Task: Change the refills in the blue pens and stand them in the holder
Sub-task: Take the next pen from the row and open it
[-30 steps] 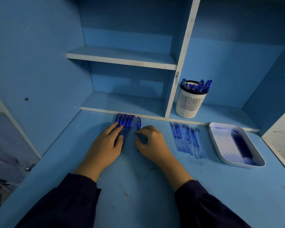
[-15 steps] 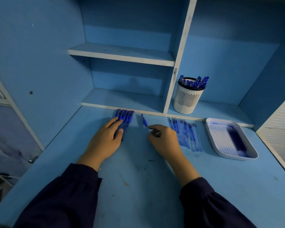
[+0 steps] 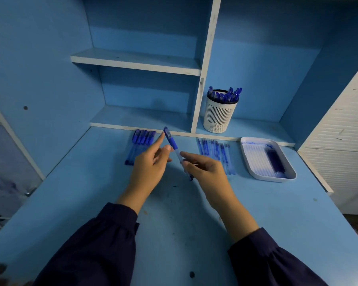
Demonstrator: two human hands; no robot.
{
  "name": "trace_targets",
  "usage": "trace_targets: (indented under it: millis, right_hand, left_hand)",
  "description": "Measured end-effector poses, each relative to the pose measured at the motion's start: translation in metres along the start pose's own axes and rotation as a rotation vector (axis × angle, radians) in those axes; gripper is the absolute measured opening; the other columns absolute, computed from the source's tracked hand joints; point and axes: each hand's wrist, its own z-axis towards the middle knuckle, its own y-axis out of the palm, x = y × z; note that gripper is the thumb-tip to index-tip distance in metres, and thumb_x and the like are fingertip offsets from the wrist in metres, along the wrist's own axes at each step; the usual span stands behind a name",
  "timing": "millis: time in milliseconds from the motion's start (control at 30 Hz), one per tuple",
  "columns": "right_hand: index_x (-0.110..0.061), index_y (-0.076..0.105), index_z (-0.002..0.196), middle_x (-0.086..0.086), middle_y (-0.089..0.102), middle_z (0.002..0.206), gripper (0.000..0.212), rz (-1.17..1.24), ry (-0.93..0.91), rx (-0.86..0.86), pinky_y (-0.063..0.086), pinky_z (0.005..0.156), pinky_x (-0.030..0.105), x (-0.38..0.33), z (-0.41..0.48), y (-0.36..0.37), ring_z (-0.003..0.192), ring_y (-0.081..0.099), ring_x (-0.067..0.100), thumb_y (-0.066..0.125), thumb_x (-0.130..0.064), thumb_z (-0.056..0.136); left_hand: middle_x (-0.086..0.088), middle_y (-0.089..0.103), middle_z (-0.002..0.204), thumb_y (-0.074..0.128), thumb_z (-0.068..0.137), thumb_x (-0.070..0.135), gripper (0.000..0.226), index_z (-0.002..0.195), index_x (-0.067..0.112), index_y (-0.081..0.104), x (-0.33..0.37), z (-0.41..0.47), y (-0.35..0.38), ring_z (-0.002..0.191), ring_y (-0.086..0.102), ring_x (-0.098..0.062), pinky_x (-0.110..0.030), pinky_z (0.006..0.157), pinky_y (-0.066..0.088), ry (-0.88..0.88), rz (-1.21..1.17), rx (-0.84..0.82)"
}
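The blue surface (image 3: 91, 203) ran back to a shelf unit, where the white holder (image 3: 217, 116) stood with pens in it. Above the surface the right grip (image 3: 203, 168) pinched the lower barrel of a blue pen (image 3: 173, 142), tilted with its cap up and away. The left grip (image 3: 149, 168) was loose, its forefinger stretched to the cap. A row of pens (image 3: 141, 143) lay to the left, loose refills (image 3: 215, 151) to the right beside a white tray (image 3: 254, 174).

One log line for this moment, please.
right grip: holds pen | left grip: open, fingertip at cap | holder: pens inside
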Motion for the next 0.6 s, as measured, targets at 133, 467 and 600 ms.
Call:
trace_targets:
  millis: [133,467,600]
  right_hand:
    - [-0.025,0.073,0.105,-0.002,0.070,0.083,0.025,-0.015,-0.024,0.001,0.050,0.068,0.021,0.000,-0.011,-0.003,0.067,0.059,0.007,0.064,-0.006,0.090]
    - [-0.022,0.074,0.100,0.005,0.072,0.088,0.017,-0.001,-0.140,0.110,0.052,0.070,0.020,-0.004,-0.018,-0.011,0.076,0.062,0.008,0.063,-0.011,0.092]
    - [-0.025,0.069,0.112,0.009,0.070,0.097,0.023,0.096,-0.182,0.205,0.052,0.079,0.029,-0.003,-0.014,-0.015,0.084,0.062,0.012,0.066,-0.017,0.091]
  left_hand:
    - [0.011,0.075,0.103,0.056,0.099,0.025,0.050,0.147,0.022,0.042,0.013,-0.009,0.016,0.094,0.070,-0.004,-0.021,0.084,0.055,-0.061,-0.262,0.009]
    - [0.003,0.076,0.093,0.063,0.094,0.015,0.035,0.121,0.037,0.057,0.018,-0.013,0.019,0.072,0.071,-0.013,-0.021,0.068,0.056,-0.074,-0.423,0.084]
    - [0.001,0.076,0.089,0.067,0.092,0.013,0.032,0.123,0.021,0.066,0.018,-0.017,0.022,0.056,0.052,-0.009,-0.020,0.055,0.048,-0.054,-0.342,0.030]
